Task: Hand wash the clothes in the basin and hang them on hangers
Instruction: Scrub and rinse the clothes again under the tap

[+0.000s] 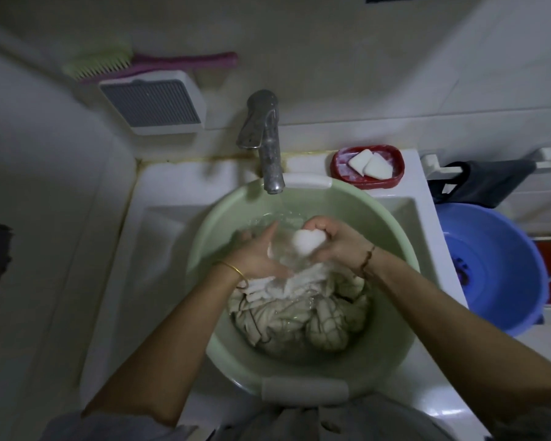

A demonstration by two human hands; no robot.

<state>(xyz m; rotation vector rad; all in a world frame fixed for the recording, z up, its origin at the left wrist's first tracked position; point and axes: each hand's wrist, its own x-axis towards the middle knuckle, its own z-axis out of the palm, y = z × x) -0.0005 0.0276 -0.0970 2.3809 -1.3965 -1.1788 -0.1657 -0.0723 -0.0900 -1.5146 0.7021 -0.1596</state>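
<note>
Soaping step — right hand (331, 246) grips soap bar (309, 241) under tap (268, 144), left hand (258, 253) flat, fingers straight — next, rub into clothes (299, 316) in green basin (223, 218).

I'm looking down into a home bathroom or laundry corner: white tiled walls (347, 58), a white sink (159, 198) with a chrome faucet (264, 138) at the far side, a red soap dish (367, 167) just right of it, a blue tub (497, 268) further right, and a brush (147, 63) on the far left ledge.
</note>
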